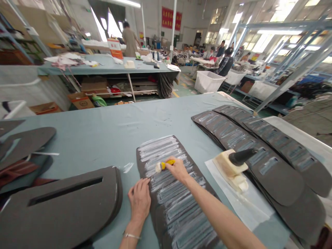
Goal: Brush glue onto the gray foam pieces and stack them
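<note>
My right hand (177,168) is closed around the yellow handle of a small paintbrush (163,165). Its pale bristles touch a long dark grey foam-like panel (171,204), streaked across with a wet-looking white coating. Fingers stretched out, my left hand (140,199) lies on the table at the panel's left edge, fingertips against it. Right of the panel, a cream-coloured container (230,166) with a black cone-shaped piece on it rests on a white sheet (215,173).
Stacked grey panels with slots (233,138) lie along the right side of the blue-green table (116,128). On the left is a pile of slotted grey panels (72,214). Beyond stand another table (103,67), a white bin (209,82) and several people.
</note>
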Tool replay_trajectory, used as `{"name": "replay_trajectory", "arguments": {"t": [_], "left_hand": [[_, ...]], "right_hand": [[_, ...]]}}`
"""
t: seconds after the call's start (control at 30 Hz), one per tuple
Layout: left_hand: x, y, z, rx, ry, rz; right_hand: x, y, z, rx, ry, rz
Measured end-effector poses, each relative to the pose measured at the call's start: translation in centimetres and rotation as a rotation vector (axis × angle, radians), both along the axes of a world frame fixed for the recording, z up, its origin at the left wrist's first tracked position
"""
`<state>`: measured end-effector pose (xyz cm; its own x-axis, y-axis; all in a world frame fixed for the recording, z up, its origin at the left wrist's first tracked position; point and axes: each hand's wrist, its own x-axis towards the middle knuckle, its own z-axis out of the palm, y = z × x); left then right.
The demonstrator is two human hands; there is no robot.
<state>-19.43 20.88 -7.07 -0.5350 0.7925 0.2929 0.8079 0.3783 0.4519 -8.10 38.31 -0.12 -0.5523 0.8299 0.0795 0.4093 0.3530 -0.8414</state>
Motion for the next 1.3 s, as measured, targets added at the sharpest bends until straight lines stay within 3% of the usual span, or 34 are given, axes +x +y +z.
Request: {"name": "replay_trajectory", "arguments": {"t": [0.13, 0.2, 0.3, 0.43, 0.5, 0.6, 0.73, 0.83, 0.9, 1.0, 1.17, 1.3], "left_hand": [[-0.4, -0.1, -0.1, -0.001, -0.021, 0.017], [-0.7, -0.1, 0.2, 0.002, -0.073, 0.028], [-0.4, -0.5, 0.9, 0.033, -0.151, 0.041], [2.0, -1.7, 1.6, 0.007, -0.098, 0.021], [3.3, -2.4, 1.5, -0.04, -0.047, -0.007], [4.4, -3.2, 1.0, -0.063, 0.002, -0.027], [4.3, -3.4, 0.8, -0.065, 0.003, -0.041], [4.3, -3.4, 0.9, -0.063, -0.006, -0.033], [4.4, -3.4, 1.0, -0.06, -0.005, -0.023], [4.5, -3.4, 1.2, -0.063, 0.001, -0.016], [4.8, -3.5, 1.5, -0.082, 0.018, -0.011], [5.0, -3.6, 1.5, -0.093, 0.017, -0.015]], "right_hand": [[6.8, 6.3, 0.6, 0.135, -0.126, -0.262], [8.5, 7.4, 1.4, 0.218, -0.177, -0.328], [7.4, 4.6, 2.5, 0.241, -0.128, -0.26], [2.8, -3.5, 2.5, 0.136, 0.026, 0.083], [1.5, -5.9, 1.8, 0.104, 0.039, 0.19], [3.0, -4.9, 0.8, 0.081, -0.012, 0.136], [8.7, 1.0, 0.9, 0.098, -0.104, -0.18], [11.7, 3.4, 1.6, 0.202, -0.194, -0.356], [12.5, 3.1, 1.7, 0.24, -0.196, -0.316], [13.1, 1.8, 1.6, 0.173, -0.176, -0.22], [11.8, -0.7, 1.6, 0.23, -0.15, -0.369], [8.9, -4.3, 1.5, 0.133, -0.049, -0.054]]}}
